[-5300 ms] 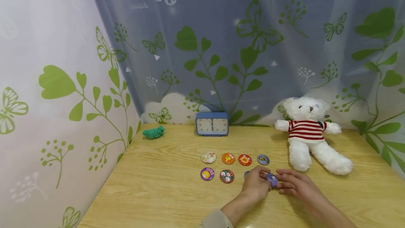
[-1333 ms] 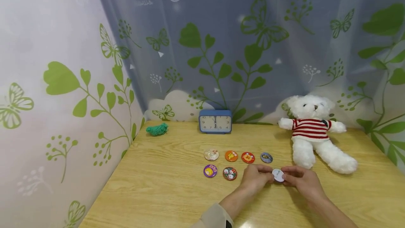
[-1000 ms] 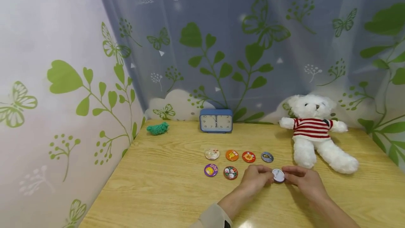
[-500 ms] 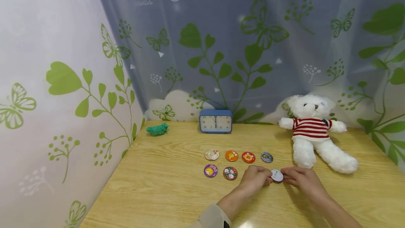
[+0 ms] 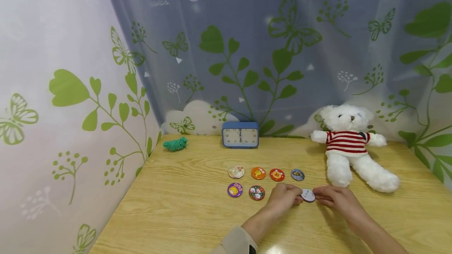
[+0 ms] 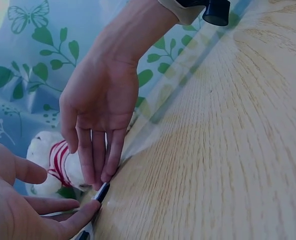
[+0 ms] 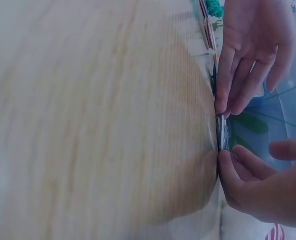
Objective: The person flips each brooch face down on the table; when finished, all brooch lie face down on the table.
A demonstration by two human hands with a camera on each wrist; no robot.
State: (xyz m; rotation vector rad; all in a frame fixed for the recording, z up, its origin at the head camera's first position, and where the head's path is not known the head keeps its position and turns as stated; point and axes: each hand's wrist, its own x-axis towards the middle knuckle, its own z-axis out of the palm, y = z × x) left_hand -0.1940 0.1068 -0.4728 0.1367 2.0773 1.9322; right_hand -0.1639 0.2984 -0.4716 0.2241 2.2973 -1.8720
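Note:
A round pin badge (image 5: 308, 195) lies white back up on the table, between my two hands in the head view. My left hand (image 5: 283, 199) touches its left edge with extended fingertips, and its thumb stands apart in the left wrist view. From the other side my right hand (image 5: 339, 202) reaches the right edge with nearly straight fingers (image 6: 108, 155). Edge-on, the badge (image 7: 221, 132) shows as a thin disc between both sets of fingertips. Just left of the hands lie a red badge with round white figures (image 5: 256, 192) and a purple badge (image 5: 234, 189).
Behind them runs a row of badges: a pale one (image 5: 236, 172), an orange one (image 5: 258, 173), a red one (image 5: 277, 175) and a blue-grey one (image 5: 297, 174). Farther back stand a blue clock (image 5: 240, 135), a green yarn bundle (image 5: 175, 144) and a white teddy bear (image 5: 347, 146).
The badge showed its purple face, tilted in the fingers; then its white back turned up. Since then it has come down flat and the fingers have loosened to its edges.

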